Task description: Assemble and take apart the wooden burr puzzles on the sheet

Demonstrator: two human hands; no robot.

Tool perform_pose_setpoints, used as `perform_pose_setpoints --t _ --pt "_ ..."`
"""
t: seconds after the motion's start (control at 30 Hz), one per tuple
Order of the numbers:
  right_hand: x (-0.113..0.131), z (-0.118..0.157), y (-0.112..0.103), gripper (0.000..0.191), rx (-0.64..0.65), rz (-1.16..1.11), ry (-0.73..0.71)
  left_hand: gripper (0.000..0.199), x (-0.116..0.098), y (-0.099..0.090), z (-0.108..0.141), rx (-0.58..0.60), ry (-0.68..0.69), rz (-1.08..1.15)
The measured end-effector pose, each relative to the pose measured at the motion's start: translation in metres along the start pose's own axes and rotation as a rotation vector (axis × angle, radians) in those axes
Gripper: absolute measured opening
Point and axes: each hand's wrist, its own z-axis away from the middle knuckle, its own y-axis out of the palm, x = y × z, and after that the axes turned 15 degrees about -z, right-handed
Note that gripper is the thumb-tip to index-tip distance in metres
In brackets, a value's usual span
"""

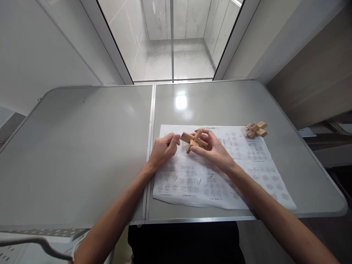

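Observation:
A small wooden burr puzzle of crossed blocks is held over the printed sheet by my right hand, its thumb in front and its fingers behind. Just left of the puzzle is my left hand, its fingers curled and closed near the end of one block. Whether anything is inside those fingers is hidden. A second wooden puzzle sits at the sheet's upper right corner.
The grey folding table has a metal seam running front to back, left of the sheet. Beyond its far edge stands a glass panel in a frame. A grey cable is at the lower left.

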Motion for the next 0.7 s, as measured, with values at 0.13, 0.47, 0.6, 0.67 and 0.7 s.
perform_pose_setpoints --t 0.13,0.47,0.6,0.67,0.7 --pt "0.000 -0.009 -0.018 0.073 -0.247 0.147 -0.165 0.046 0.001 0.001 -0.001 -0.021 -0.041 0.043" --pt "-0.004 -0.030 -0.070 0.074 -0.724 0.646 -0.496 0.043 0.003 0.001 -0.001 0.010 -0.020 0.021" --pt "-0.006 -0.030 -0.074 0.073 -0.759 0.666 -0.483 0.043 0.005 0.001 -0.001 0.016 -0.019 0.012" --pt "-0.006 -0.030 -0.075 0.072 -0.760 0.656 -0.481 0.043 0.005 0.001 -0.001 0.017 -0.016 0.012" --pt "-0.007 -0.031 -0.075 0.072 -0.758 0.650 -0.482 0.043 0.005 0.000 -0.001 0.018 -0.014 0.011"
